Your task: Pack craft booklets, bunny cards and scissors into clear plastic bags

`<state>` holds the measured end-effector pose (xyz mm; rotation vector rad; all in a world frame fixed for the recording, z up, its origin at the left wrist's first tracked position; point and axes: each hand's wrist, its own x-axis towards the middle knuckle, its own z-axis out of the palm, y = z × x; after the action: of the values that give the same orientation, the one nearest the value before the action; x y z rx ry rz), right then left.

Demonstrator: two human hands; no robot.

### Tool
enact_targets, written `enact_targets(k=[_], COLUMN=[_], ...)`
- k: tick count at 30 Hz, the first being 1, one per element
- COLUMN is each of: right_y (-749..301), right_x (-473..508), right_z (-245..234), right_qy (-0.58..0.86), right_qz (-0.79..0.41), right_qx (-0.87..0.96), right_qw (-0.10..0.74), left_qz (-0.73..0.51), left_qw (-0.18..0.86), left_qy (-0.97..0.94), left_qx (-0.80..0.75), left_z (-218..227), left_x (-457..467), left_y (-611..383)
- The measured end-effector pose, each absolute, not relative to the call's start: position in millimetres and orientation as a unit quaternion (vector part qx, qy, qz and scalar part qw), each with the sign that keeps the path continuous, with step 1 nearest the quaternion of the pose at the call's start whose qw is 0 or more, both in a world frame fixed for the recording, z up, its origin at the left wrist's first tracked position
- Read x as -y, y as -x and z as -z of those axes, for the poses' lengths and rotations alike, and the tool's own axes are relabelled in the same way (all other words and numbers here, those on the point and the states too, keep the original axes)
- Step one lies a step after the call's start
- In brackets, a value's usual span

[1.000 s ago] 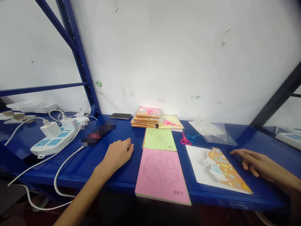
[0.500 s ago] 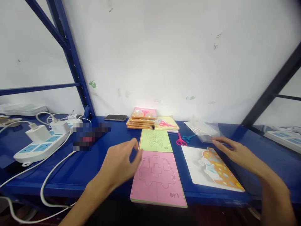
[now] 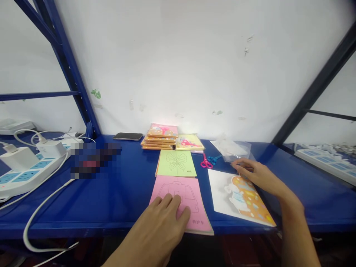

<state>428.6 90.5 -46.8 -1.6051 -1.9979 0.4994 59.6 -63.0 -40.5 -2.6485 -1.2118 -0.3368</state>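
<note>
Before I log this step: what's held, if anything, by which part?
No clear hold. The left hand is over the pink sheet, gripping no visible edge; the right hand is near the plastic bag, contact unclear.

White wall (image 3: 178, 66) (scuffed, green patch (image 3: 96, 93) low down); blue upright (image 3: 70, 66) left, dark upright (image 3: 317, 89) right; glossy blue tabletop (image 3: 116, 200).

A blue table (image 3: 119, 189) bears a pink pad (image 3: 194, 194) and scissors (image 3: 206, 161).

Pink ambulance-print pad (image 3: 190, 196) — flat, partly covered
</note>
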Motion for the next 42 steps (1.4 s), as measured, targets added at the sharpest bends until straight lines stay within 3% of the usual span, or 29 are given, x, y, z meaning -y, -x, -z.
enact_targets(k=[4, 12, 19, 29, 42], right_y=[-421.7, -425.3, -399.3, -375.0, -330.9], right_x=[-86.7, -77.5, -73.8, -69.8, -65.0], right_z=[40.4, 32.2, 19.2, 13.1, 7.4], right_qy=[0.626, 0.619, 0.616, 0.554, 0.461], right_qz=[-0.157, -0.234, -0.258, -0.482, -0.571], right_qx=[0.715, 0.656, 0.659, 0.522, 0.501], right_qw=[0.268, 0.362, 0.346, 0.434, 0.459], left_qz=[0.243, 0.31, 0.455, 0.418, 0.349], left_qw=[0.165, 0.187, 0.158, 0.226, 0.24], left_qy=[0.882, 0.854, 0.807, 0.837, 0.88], left_qx=[0.368, 0.372, 0.343, 0.271, 0.216], left_z=[26.5, 19.0, 28.6, 36.0, 54.7], left_x=[73.8, 65.7, 61.7, 47.7, 42.9], left_y=[-62.2, -58.7, -66.6, -77.6, -88.8])
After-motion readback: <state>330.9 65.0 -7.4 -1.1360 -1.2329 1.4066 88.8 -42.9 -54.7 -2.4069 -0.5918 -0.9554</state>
